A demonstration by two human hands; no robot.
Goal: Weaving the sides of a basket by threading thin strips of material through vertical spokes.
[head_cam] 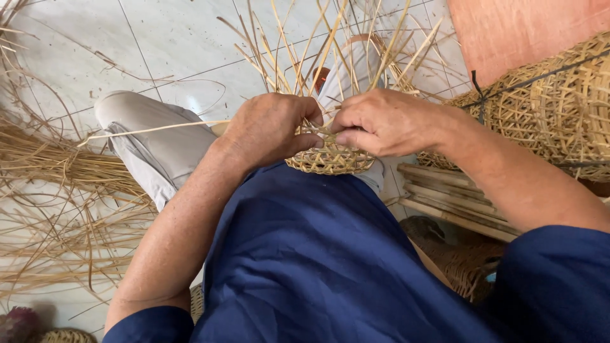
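my left hand (270,130) is curled over the left edge of a small, half-woven basket (330,159), fingers folded down onto its rim and thumb pressed toward the middle, so it is closed on the weave itself. my right hand (381,122) meets it from the other side, fingertips pinched tight on a strand at the top of the basket, right where my left knuckles end; the two hands are touching or very nearly so. the basket sits in my lap, against the front of my dark blue shirt (305,254) and between my knees in light grey trousers (159,143). its unwoven stakes (318,44) stand up and fan outward beyond my hands, pale yellow and thin. one long strand (146,131) runs off to the left across my knee.

on the tiled floor (171,38) to my left lies a loose heap of cane strips (51,190). to my right sit larger open-weave baskets (553,108), tied with a dark cord, with an orange board (515,28) behind them and a few flat wooden slats (451,200) below.
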